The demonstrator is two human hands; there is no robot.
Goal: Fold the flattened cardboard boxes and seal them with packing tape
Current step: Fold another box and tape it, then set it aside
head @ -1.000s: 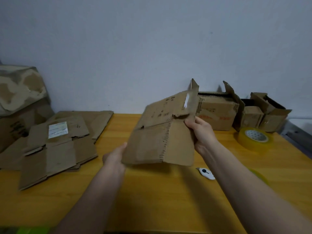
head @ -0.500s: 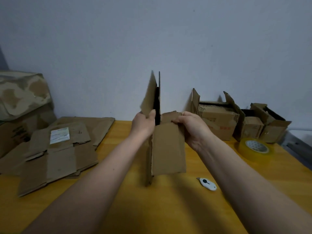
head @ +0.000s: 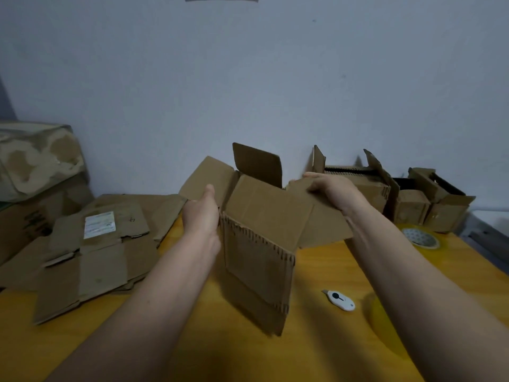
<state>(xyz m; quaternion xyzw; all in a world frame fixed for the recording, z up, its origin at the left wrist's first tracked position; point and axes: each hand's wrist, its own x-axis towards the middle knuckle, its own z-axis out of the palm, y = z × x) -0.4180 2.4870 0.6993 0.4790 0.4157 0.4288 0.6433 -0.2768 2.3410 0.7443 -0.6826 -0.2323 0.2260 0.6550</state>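
Cardboard box [head: 259,244] stands opened up in the middle of the yellow desk [head: 316,354], directly in front of you, its top flaps spread outward and one back flap standing upright. Your left hand [head: 202,213] presses flat against the box's left side, just below the left flap, thumb up along the edge; its grip is apart, with straight fingers and nothing clasped. Your right hand [head: 334,190] reaches over the right flap and pinches its far edge, so that grip is clamped on the box.

To your left, a pile of flattened boxes [head: 91,252] lies on the desk, the topmost one bearing a white label [head: 98,225]. Behind the pile, against the wall [head: 248,78], sits a worn, larger carton [head: 35,161].

To your right, at the back of the desk, three folded boxes [head: 413,199] stand in a row with their flaps up, touching or nearly touching one another. A roll of packing tape [head: 420,238] lies flat just in front of them, partly hidden by your right forearm. A small white cutter [head: 340,299] lies on the desk near the opened box's lower right corner, apart from it.
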